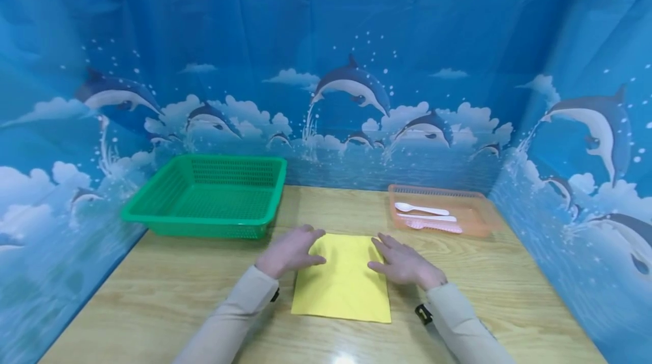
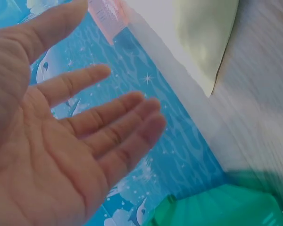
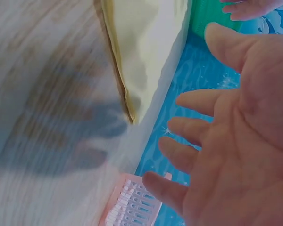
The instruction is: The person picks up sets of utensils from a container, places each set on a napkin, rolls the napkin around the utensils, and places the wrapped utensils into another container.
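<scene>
A yellow cloth point(image 1: 342, 287) lies flat on the wooden table, roughly square, with layered edges visible in the right wrist view. Over its left edge is my left hand point(image 1: 292, 251), fingers spread and holding nothing. My right hand point(image 1: 404, 261) hovers at the opposite edge, its fingers also apart and nothing in the grasp. In the left wrist view the palm of the left hand point(image 2: 56, 141) shows, clear of the cloth point(image 2: 205, 37). The right wrist view shows the right palm point(image 3: 245, 136) beside a corner of the cloth point(image 3: 141, 52), not touching it.
A green plastic basket point(image 1: 204, 221) stands at the back left. At the back right, a shallow orange basket point(image 1: 479, 219) holds a white spoon point(image 1: 423, 209), a thin white utensil point(image 1: 428, 217) and a pale pink fork point(image 1: 433, 226). Blue dolphin-print curtains point(image 1: 285, 13) enclose the table point(image 1: 153, 296).
</scene>
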### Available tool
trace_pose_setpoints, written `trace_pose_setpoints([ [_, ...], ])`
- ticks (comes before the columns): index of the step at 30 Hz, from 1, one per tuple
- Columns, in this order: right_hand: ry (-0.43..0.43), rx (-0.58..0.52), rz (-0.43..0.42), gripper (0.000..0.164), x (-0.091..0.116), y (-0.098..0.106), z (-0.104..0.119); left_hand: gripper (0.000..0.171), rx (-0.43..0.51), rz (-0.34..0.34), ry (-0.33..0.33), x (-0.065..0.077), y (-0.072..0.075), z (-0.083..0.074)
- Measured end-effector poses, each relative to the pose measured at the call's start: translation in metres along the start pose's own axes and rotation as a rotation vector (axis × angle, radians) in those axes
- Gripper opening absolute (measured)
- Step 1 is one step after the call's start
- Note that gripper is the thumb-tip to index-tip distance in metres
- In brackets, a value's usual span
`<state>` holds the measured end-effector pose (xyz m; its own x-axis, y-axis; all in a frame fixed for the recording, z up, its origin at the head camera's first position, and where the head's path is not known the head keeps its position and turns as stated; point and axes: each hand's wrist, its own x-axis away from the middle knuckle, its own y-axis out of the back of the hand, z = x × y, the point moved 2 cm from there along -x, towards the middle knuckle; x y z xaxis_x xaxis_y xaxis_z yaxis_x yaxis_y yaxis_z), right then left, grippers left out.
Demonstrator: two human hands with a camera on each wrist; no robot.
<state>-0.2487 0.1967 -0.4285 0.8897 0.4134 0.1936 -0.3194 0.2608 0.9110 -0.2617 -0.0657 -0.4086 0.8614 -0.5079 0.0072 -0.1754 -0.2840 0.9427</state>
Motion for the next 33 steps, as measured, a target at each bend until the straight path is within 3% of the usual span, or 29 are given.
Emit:
trace_pose_setpoints([
  [5, 0.038, 0.010, 0.008, 0.069, -0.004, -0.005, 0.003, 0.060, -0.040, 0.070, -0.075, 0.000, -0.008, -0.004],
  [12, 0.036, -0.016, 0.024, 0.066, -0.007, -0.009, 0.007, 0.060, -0.064, 0.129, -0.068, 0.003, -0.019, -0.009],
  [27, 0.081, -0.023, 0.017, 0.064, -0.014, -0.015, 0.005, 0.065, -0.151, 0.176, -0.071, 0.004, -0.036, -0.014],
  [33, 0.065, 0.002, 0.042, 0.059, -0.016, -0.015, 0.005, 0.063, -0.125, 0.194, -0.058, 0.001, -0.037, -0.012],
])
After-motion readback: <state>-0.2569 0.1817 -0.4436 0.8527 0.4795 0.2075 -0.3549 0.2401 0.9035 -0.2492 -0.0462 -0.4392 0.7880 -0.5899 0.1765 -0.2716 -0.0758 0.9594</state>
